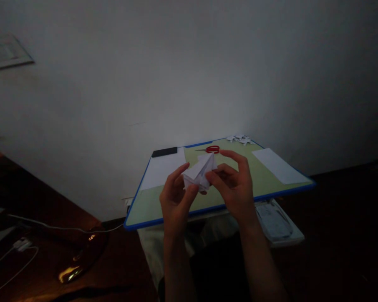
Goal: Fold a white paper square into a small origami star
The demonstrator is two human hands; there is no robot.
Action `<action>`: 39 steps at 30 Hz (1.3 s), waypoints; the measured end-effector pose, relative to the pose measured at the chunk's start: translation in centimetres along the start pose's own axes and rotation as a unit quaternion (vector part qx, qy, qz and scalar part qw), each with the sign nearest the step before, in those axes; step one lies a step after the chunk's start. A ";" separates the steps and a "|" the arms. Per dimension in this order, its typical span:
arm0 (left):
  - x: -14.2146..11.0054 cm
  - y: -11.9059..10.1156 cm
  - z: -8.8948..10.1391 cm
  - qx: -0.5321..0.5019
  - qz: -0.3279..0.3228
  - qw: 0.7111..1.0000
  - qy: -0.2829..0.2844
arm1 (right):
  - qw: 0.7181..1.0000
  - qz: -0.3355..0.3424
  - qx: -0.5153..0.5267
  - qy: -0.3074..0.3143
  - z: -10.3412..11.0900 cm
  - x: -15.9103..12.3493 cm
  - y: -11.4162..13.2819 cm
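A piece of folded white paper (198, 173) with pointed, layered flaps is held up above the table in both hands. My left hand (176, 197) pinches its left side between thumb and fingers. On the other side, my right hand (234, 182) grips it with the thumb in front, while the index finger stretches away from the paper. Just beyond the right fingertips lie red-handled scissors (212, 149), their blades pointing left. Parts of the fingers behind the paper are hidden.
The pale green tabletop (148, 207) has a blue edge. A dark flat object (164, 152) rests on white paper (166, 167) at left. Small folded paper pieces (240, 139) lie far right, beyond a white sheet (279, 165). A white cable (66, 229) runs at lower left.
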State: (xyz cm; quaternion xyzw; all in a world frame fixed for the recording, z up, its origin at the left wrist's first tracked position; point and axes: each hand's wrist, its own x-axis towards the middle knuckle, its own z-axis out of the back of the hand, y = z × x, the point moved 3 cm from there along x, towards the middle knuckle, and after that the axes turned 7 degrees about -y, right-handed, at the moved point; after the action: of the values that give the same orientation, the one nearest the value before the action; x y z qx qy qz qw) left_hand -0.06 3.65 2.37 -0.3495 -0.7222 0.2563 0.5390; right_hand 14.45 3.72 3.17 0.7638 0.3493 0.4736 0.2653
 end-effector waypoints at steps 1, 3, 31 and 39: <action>0.0 0.1 0.1 0.002 0.003 1.000 0.001 | 1.000 0.006 -0.007 0.004 0.0 0.0 0.0; 0.0 0.1 0.2 0.012 0.006 1.000 -0.012 | 0.999 0.025 -0.044 0.019 0.1 -0.1 -0.1; -0.1 -0.9 0.0 0.143 -0.012 0.985 -0.098 | 0.956 0.101 -0.183 0.206 0.8 -0.6 0.7; -0.3 -1.0 -0.3 0.145 -0.003 0.981 -0.129 | 0.962 0.086 -0.198 0.166 0.6 -0.4 0.5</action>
State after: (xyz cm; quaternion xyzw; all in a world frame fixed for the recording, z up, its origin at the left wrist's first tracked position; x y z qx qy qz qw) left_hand 0.01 2.80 3.05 -0.2295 -0.7416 0.3997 0.4874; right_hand 14.99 3.09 3.10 0.6338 0.2203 0.6745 0.3081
